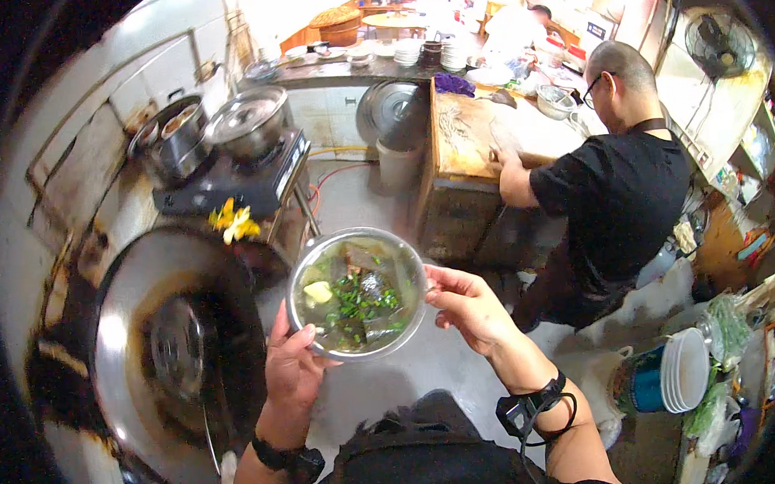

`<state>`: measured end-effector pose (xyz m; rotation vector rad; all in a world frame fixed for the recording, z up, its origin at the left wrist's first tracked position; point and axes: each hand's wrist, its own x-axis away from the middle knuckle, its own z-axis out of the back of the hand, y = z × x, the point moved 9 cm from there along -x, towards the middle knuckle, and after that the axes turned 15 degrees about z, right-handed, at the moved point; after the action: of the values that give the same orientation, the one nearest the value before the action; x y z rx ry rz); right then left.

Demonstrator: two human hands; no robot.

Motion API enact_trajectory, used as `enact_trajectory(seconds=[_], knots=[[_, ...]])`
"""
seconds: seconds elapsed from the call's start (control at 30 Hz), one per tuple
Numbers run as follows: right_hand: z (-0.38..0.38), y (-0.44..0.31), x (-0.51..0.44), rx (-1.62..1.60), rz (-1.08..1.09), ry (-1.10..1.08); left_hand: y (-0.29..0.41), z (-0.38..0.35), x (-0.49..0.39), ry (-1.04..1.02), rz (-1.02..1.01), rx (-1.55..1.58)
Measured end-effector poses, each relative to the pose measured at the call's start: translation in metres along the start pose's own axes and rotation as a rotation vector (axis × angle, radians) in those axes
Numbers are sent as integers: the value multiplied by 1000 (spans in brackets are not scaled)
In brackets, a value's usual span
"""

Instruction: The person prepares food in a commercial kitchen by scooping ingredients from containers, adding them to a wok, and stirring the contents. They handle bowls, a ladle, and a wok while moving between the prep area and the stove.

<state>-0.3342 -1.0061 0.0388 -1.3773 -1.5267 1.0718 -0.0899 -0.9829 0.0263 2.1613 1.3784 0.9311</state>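
Observation:
Between both hands I hold a round steel bowl (408, 341) above the floor. It contains pale broth with chopped green herbs (359, 304), dark slices and a yellowish piece (318, 291). The fingers and thumb of my left hand (296, 358) grip the bowl's lower left rim. My right hand (464, 304) pinches its right edge, where the fingers partly hide the grip. To the left of the bowl sits a large wok (122, 387) with a ladle (210, 435) in it. Its dark middle shows a shiny, rounded shape that I cannot identify.
Two lidded or open pots (250, 124) stand on a black stove (227, 191). A co-worker (616, 210) works at a wooden table (469, 165) ahead right. Stacked white buckets (687, 371) and bagged greens (727, 329) lie to the right. A bin (400, 166) stands by the counter.

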Motion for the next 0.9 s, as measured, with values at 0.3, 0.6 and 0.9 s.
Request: enact_trajectory(seconds=[0.3,0.6,0.9], knots=[[116,-48,-313,-34,207,98,64,-57,-331,76,-14,-28],[165,-35,-613,-101,125,176,181,-71,-613,16,-38,9],[199,-50,-879,-72,136,201,292,-74,-883,-14,72,-51]])
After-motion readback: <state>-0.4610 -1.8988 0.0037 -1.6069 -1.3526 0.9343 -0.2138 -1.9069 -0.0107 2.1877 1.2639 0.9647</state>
